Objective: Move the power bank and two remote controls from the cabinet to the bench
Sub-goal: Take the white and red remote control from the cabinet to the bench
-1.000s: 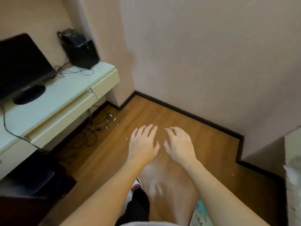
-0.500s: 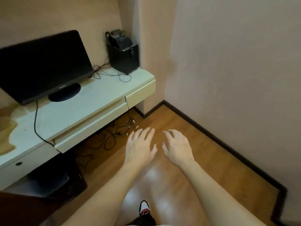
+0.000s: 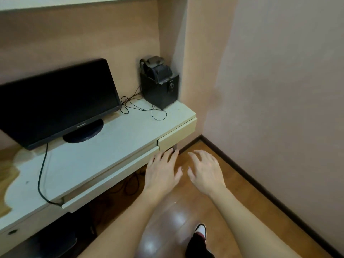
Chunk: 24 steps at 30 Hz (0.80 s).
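Both hands out front, palms down, fingers spread, nothing in either. Left hand hangs just off the front edge of the worktop, fingertips near the seam below the small drawer. Right hand is beside it over the wooden floor, apart from the furniture. Each grip is released, which suits hands carried ahead for balance and readiness rather than for holding.

On the worktop: a dark monitor on its oval stand to the left, its cable running down to the front edge. A black box-like device sits in the far right corner against the wall, likely parked there to be near its thin wires, which loop loosely across the surface between it and the monitor.

Task's things: no power bank and no remote control visible anywhere here. The bare stretch of worktop carries none. Whether this cream unit is the cabinet in question, I cannot tell; if so, the items may lie in the small drawer or the long tray below the top, both closed or nearly so.

Judgement: early approach stage, nothing collected yet. A shoe shows at bottom, mid-step.
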Each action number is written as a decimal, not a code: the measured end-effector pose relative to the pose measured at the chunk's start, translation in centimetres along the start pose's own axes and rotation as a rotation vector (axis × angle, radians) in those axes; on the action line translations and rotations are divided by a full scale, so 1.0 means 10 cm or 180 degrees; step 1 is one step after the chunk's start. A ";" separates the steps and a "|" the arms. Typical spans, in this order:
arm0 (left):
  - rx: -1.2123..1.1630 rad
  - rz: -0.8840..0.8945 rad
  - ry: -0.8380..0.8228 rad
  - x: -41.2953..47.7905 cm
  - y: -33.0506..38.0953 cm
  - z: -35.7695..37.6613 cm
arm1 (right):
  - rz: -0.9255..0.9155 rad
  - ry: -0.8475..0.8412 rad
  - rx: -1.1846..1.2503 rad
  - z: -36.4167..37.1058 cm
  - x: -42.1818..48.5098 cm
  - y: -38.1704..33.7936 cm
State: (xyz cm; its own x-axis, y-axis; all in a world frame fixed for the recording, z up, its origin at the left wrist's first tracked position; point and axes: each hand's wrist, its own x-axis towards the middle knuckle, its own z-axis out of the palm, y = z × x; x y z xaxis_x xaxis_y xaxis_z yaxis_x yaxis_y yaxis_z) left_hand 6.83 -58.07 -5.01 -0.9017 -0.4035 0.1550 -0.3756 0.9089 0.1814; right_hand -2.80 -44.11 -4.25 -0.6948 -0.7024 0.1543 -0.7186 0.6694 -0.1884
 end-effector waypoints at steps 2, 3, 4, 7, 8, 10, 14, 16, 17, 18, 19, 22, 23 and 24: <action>0.0071 -0.0026 0.0031 0.26 -0.08 0.02 | -0.0065 0.0002 0.0000 0.06 0.29 0.04; 0.0084 -0.0059 0.0024 0.41 -0.12 0.04 | -0.0101 0.0021 -0.0002 0.10 0.44 0.07; 0.0095 -0.0100 0.0019 0.56 -0.16 0.05 | -0.0132 0.0043 0.0008 0.13 0.61 0.11; 0.0193 -0.0243 -0.0028 1.03 -0.25 0.10 | -0.0198 0.0037 0.0128 0.22 1.15 0.26; 0.0221 -0.0297 -0.0085 1.21 -0.27 0.11 | -0.0210 0.0020 0.0181 0.25 1.34 0.31; 0.0265 -0.0404 -0.0146 1.56 -0.28 0.14 | -0.0268 -0.0015 0.0273 0.29 1.71 0.42; 0.0296 -0.0599 -0.0080 2.31 -0.28 0.16 | -0.0437 -0.0064 0.0368 0.32 2.49 0.67; 0.0320 -0.0700 0.0007 2.65 -0.30 0.18 | -0.0495 -0.0103 0.0384 0.33 2.89 0.77; 0.0343 -0.0726 0.0020 2.79 -0.31 0.19 | -0.0536 -0.0103 0.0378 0.33 3.06 0.81; 0.0354 -0.0746 0.0003 2.91 -0.32 0.18 | -0.0588 -0.0117 0.0357 0.34 3.21 0.84; 0.0354 -0.0766 -0.0022 3.02 -0.34 0.18 | -0.0648 -0.0153 0.0336 0.36 3.35 0.85; 0.0339 -0.0854 -0.0072 3.26 -0.41 0.16 | -0.0763 -0.0207 0.0371 0.42 3.68 0.84; 0.0347 -0.0888 -0.0069 3.32 -0.44 0.15 | -0.0777 -0.0196 0.0397 0.43 3.76 0.82; 0.0352 -0.0914 -0.0051 3.37 -0.47 0.13 | -0.0799 -0.0184 0.0413 0.46 3.84 0.80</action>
State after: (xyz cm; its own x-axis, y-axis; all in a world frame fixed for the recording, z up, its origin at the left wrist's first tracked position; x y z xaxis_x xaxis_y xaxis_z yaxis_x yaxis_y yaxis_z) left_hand -22.08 -75.85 -1.93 -0.7583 -0.6446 0.0973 -0.6357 0.7643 0.1085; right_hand -35.11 -66.79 -4.25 -0.4903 -0.8573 0.1569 -0.8556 0.4391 -0.2743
